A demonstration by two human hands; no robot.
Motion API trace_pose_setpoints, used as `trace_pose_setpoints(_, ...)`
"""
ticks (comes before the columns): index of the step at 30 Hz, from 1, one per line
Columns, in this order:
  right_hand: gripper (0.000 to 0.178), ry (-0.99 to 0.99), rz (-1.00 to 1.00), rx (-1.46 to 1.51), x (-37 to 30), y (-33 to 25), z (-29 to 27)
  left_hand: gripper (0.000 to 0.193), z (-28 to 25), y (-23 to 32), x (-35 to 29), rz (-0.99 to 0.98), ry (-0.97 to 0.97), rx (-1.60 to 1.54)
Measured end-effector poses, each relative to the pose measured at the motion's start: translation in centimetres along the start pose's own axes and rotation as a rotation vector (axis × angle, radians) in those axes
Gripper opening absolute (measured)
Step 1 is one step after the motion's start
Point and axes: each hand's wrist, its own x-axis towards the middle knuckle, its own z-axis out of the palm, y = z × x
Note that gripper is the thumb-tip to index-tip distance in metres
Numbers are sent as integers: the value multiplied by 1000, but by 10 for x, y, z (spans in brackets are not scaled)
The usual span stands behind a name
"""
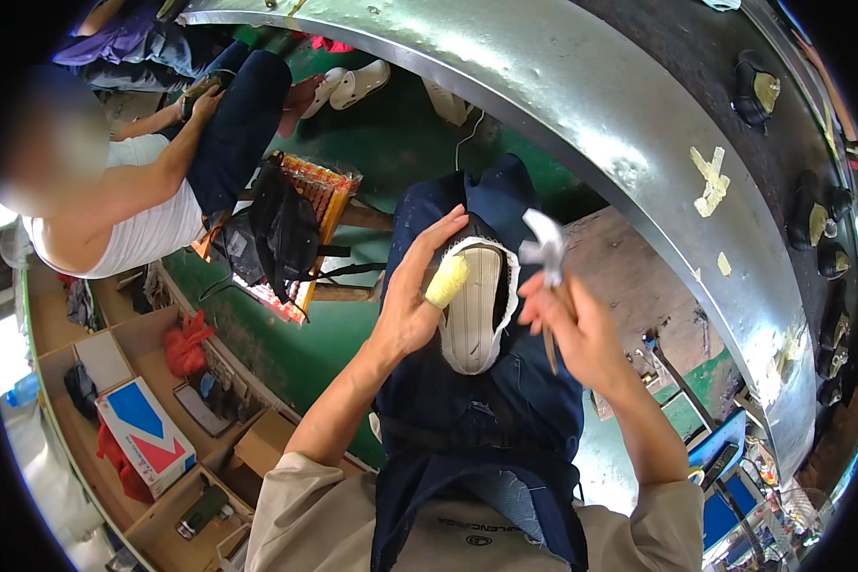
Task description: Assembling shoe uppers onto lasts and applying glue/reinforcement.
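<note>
On my remote view I note the left hand half-curled, yellow-wrapped thumb clamping a ribbed-soled shoe, right hand closed round a metal-headed hammer, lettered shirt below both.

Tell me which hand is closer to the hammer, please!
Right. The right hand is holding the hammer. The left hand is farther away, gripping the left side of the shoe.

The hammer head is glossy metal, the sole matt.
</note>
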Motion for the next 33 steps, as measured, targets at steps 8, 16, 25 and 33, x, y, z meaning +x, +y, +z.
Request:
trace_pose_setpoints(8, 30, -375, 276, 173, -6, -13, 14, 43, 4, 23, -4, 55, 104, 91)
trace_pose_setpoints(16, 29, -100, -160, -441, -2, 21, 40, 45, 14, 1, -6, 32, 186, 62)
trace_pose_setpoints(25, 25, -225, -58, -453, -8, 15, 32, 34, 13, -9, 22, -193, 78, -30)
trace_pose_setpoints(33, 17, 132, -328, -610, 42, 18, 30, 48, 33, -26, 34, -56, 146, -94)
